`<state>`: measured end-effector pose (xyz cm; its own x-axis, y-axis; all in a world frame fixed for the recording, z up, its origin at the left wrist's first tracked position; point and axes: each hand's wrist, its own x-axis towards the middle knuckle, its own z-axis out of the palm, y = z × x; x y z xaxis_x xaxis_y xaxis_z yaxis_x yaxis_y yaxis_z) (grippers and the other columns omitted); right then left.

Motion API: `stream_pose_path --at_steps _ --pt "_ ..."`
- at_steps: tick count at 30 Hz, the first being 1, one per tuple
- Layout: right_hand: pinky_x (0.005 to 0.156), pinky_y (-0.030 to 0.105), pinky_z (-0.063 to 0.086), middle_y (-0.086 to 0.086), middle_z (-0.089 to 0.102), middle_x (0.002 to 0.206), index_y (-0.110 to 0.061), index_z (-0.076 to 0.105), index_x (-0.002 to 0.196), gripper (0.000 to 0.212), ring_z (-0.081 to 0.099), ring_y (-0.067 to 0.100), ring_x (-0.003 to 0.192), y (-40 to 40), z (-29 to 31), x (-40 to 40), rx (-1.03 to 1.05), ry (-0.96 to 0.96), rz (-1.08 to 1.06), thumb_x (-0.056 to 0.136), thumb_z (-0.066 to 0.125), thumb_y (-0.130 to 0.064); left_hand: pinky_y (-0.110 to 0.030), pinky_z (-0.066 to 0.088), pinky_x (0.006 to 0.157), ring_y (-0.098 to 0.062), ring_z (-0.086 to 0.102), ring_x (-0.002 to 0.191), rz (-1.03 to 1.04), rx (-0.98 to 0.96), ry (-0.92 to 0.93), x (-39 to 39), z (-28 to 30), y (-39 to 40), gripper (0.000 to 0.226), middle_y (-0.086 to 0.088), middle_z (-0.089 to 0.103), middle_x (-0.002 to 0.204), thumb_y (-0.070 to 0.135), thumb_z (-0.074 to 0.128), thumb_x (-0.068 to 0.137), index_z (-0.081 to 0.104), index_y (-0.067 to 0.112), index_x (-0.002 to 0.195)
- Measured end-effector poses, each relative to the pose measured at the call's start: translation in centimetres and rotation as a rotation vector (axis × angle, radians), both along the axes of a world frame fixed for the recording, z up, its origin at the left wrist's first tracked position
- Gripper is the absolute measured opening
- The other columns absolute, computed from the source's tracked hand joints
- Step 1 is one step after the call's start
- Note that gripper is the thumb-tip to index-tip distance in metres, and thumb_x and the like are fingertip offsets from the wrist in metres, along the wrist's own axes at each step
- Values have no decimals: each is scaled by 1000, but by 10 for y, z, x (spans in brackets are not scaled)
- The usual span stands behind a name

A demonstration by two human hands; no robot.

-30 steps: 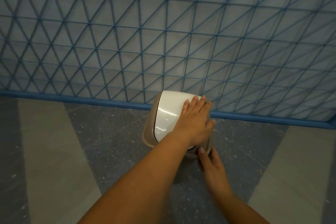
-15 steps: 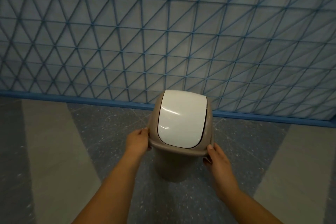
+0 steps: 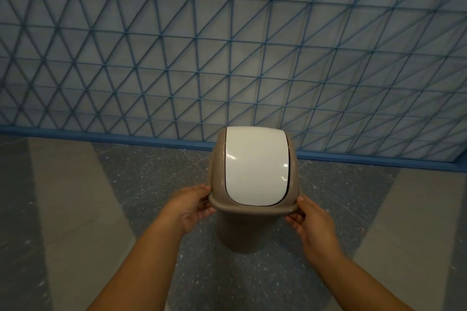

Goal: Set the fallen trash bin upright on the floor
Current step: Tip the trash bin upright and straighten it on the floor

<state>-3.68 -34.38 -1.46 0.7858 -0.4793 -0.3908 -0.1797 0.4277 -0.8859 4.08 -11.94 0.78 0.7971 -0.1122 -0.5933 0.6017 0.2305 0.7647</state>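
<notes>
gripping the trash bin (image 3: 252, 225) rim at frame centre, left hand (image 3: 188, 206) now moved off the white lid (image 3: 256, 166) to the rim, right hand (image 3: 312, 221) opposite, bin standing near-upright on the floor (image 3: 141, 184), task looking nearly done.

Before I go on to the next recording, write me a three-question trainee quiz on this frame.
1. True or false: the trash bin lies on its side.
2. Where does each grip hold it? A) on the white swing lid B) on the brown rim, one at each side C) under the base
3. Fill in: behind the bin stands a blue ____ fence.

Key
1. False: it is upright, lid on top.
2. B: left hand at the left rim, right hand at the right rim.
3. Mesh (triangle pattern).
</notes>
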Motion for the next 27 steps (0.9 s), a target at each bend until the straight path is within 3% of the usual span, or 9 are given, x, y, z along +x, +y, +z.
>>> stream_pose_path --at_steps 4,14,27 --pt "71 34 53 14 69 95 -8 62 117 27 63 23 80 -1 -1 -1 -10 -9 -25 93 52 -16 -36 53 75 -21 60 80 18 -15 -7 -1 -1 -6 20 -11 64 89 8 50 93 60 3 110" --pt "71 32 53 11 70 97 -11 64 114 24 64 23 86 -18 0 15 -6 -57 -113 93 53 -18 -26 55 48 -18 62 73 44 44 -59 20 -7 -33 29 -10 66 87 11 52 93 58 2 120" --pt "69 31 52 14 69 105 -7 59 122 32 65 21 87 -41 -4 80 18 -86 -186 92 55 -18 -33 56 63 -21 63 75 64 125 -126 86 -6 -69 29 -15 66 93 11 54 92 58 1 119"
